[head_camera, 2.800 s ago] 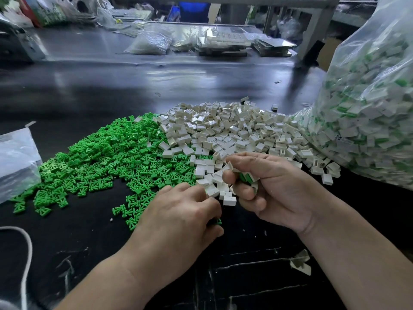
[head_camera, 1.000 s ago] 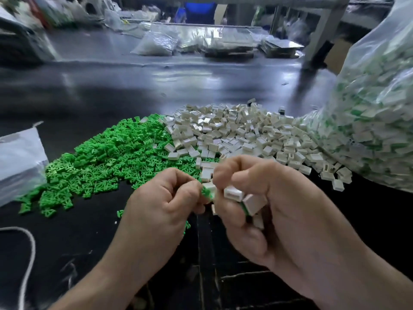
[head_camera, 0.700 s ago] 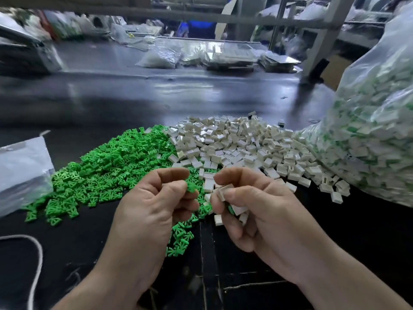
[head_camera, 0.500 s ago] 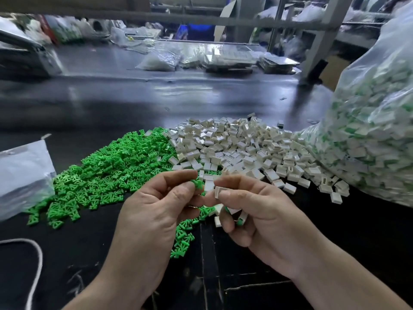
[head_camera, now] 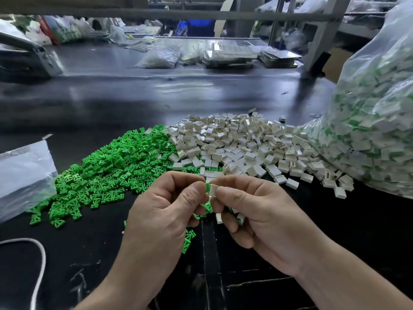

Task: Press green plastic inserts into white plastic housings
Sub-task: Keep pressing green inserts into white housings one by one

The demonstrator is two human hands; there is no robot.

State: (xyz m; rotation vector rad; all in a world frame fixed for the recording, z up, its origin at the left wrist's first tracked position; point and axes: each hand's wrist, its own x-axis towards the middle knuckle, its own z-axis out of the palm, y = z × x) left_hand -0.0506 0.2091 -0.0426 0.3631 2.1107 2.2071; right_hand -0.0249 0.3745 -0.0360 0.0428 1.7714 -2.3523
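In the head view, your left hand (head_camera: 165, 211) pinches a small green plastic insert (head_camera: 207, 189) between thumb and forefinger. Your right hand (head_camera: 252, 211) pinches a small white box-shaped plastic housing (head_camera: 214, 190) the same way. The hands are drawn together, fingertips nearly meeting, and the insert sits just left of the housing, touching its side. The insert meets the housing edge-on, so I judge the push should run straight across, from left hand toward right. How deep the insert sits cannot be told, because your fingertips hide the joint. Your right hand's lower fingers also curl round spare white pieces (head_camera: 219, 218). The heap of loose green inserts (head_camera: 116, 166) lies ahead of your left hand, and the heap of white housings (head_camera: 241, 144) lies ahead of your right.
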